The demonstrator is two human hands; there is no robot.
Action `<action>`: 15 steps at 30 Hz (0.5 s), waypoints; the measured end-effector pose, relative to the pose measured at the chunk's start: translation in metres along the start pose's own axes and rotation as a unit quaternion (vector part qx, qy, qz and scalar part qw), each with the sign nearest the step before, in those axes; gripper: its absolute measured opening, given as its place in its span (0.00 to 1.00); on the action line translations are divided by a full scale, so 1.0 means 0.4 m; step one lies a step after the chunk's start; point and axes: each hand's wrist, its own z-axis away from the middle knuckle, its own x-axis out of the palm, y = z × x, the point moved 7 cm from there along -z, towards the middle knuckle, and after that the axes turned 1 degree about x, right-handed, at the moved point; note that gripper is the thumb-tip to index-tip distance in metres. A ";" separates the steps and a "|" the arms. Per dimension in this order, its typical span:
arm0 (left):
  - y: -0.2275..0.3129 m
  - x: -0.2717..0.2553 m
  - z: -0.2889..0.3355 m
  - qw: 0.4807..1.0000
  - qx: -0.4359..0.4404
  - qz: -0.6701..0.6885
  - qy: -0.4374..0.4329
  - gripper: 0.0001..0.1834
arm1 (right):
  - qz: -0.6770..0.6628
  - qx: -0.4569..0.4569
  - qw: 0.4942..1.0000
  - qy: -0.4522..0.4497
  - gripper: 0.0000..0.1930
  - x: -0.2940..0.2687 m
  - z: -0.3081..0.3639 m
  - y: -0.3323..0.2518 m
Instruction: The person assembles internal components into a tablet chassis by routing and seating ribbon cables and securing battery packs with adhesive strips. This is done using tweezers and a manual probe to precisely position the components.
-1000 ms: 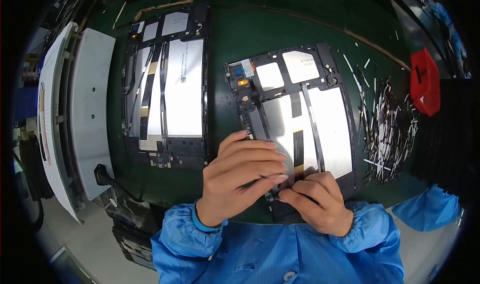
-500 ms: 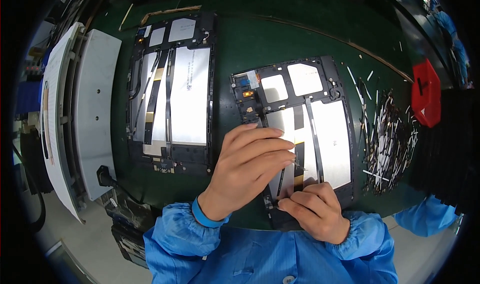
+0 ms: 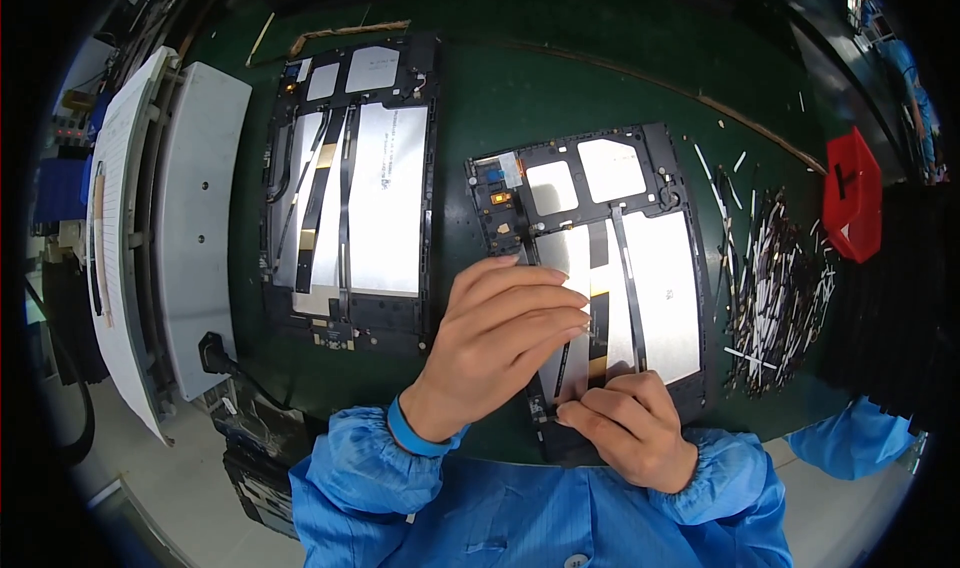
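A tablet frame (image 3: 640, 178) in black plastic with a silver metal back lies tilted in front of me, flat cables running down it. Over its left side is my left hand (image 3: 500, 338), thumb and fingertips pinched together; a small thin thing shows at the tips, too blurred to name. My right hand (image 3: 632, 426) is closed at the frame's lower left, its thumb and forefinger pressed together by the end of a thin black cable (image 3: 562, 368). What that pinch holds is hidden. A second, similar tablet frame (image 3: 385, 198) lies farther left, untouched.
Right of the frame is a pile of thin black and white strips (image 3: 775, 298), with a red plastic bin (image 3: 852, 198) behind it. A pale box-like unit (image 3: 200, 228) stands at left, a black plug (image 3: 212, 353) by its lower end. All rests on a green tabletop (image 3: 590, 78).
The whole view has shifted slightly, so the frames sit a little lower and to the right. Both hands keep nearly the same pinched poses at the same frame.
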 end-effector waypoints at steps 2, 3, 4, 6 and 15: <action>0.002 0.000 -0.002 1.000 0.002 -0.002 0.001 0.06 | 0.000 0.000 1.000 0.006 0.16 -0.002 -0.001 -0.001; 0.003 0.002 -0.003 1.000 0.004 -0.002 0.000 0.06 | 0.001 0.000 1.000 0.008 0.16 -0.001 0.002 0.001; 0.005 0.003 -0.004 1.000 0.008 -0.006 0.001 0.06 | 0.001 -0.003 1.000 0.013 0.14 -0.001 0.006 0.003; 0.011 0.005 -0.008 1.000 0.016 -0.008 -0.003 0.06 | 0.005 -0.002 1.000 0.023 0.13 -0.007 0.006 0.005; 0.026 -0.004 -0.020 0.999 0.008 -0.038 -0.002 0.13 | 0.005 0.002 1.000 0.005 0.09 -0.006 0.001 0.000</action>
